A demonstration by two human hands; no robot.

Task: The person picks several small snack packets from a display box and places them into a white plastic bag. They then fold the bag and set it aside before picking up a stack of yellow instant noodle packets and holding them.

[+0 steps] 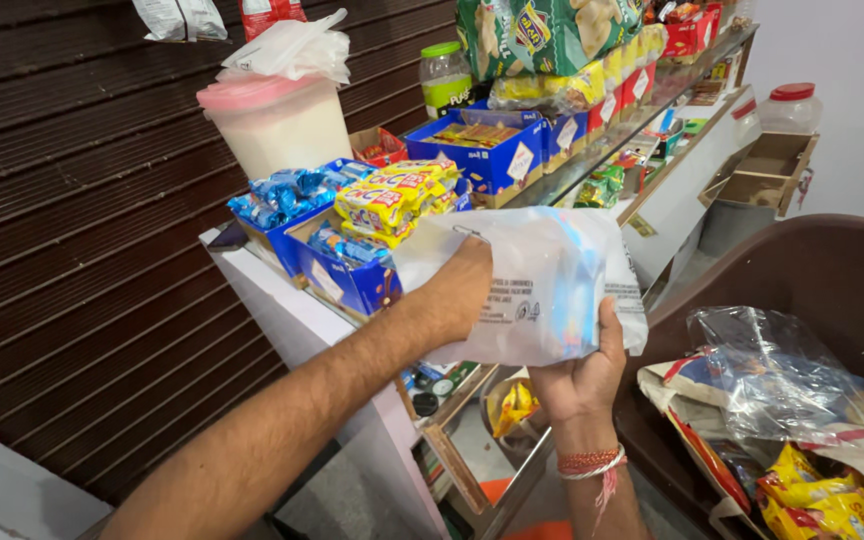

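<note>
Both hands hold a whitish plastic packet (542,285) up before the counter: left hand (457,290) gripping its near edge, right hand (582,375) cupped beneath. It's not yet set down (blue boxes (352,275) just beyond already look stocked).

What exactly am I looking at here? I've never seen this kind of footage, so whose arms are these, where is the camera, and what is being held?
There is no machine here. One camera sits on a person's head and looks down, so both arms belong to the wearer. The left hand reaches inside a translucent plastic bag, and the right hand, with a red thread band at its wrist, grips the bag from below. Behind them stands a white shop counter carrying blue cardboard display boxes of small wrapped snacks, yellow packets stacked on one of them, and a white container with a pink lid. At lower right, a brown plastic chair holds a clear plastic sheet and yellow snack packs.
</note>
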